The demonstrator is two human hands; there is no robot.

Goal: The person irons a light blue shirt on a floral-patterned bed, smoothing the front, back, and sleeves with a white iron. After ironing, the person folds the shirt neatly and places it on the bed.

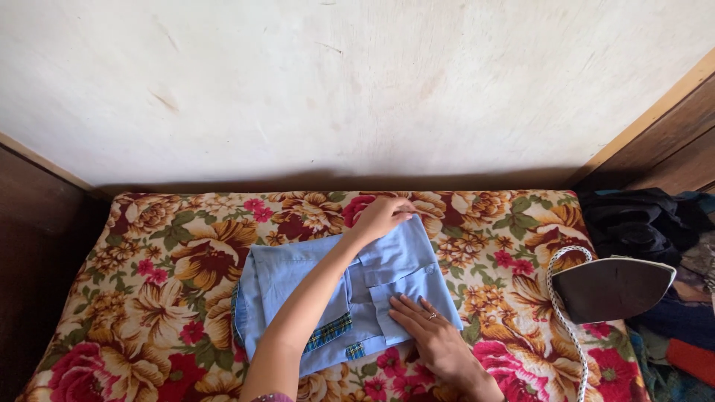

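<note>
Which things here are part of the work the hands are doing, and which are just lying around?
In hand:
- light blue garment, folded, with plaid trim
- left hand flat on its far edge
- right hand flat on its near corner
- floral cloth beneath it

Lying about:
- iron with braided cord, resting apart on the right
- dark clothes pile beyond the iron

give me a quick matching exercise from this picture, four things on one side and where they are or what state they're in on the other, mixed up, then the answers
Things:
1. left hand
2. right hand
3. iron
4. dark clothes

Places or states:
A. stood on its heel at the right side of the floral cloth
B. piled at the far right, beyond the iron
C. flat on the near right part of the folded blue shirt
D. on the shirt's far edge, nearest the wall

Pairs: 1-D, 2-C, 3-A, 4-B
</note>
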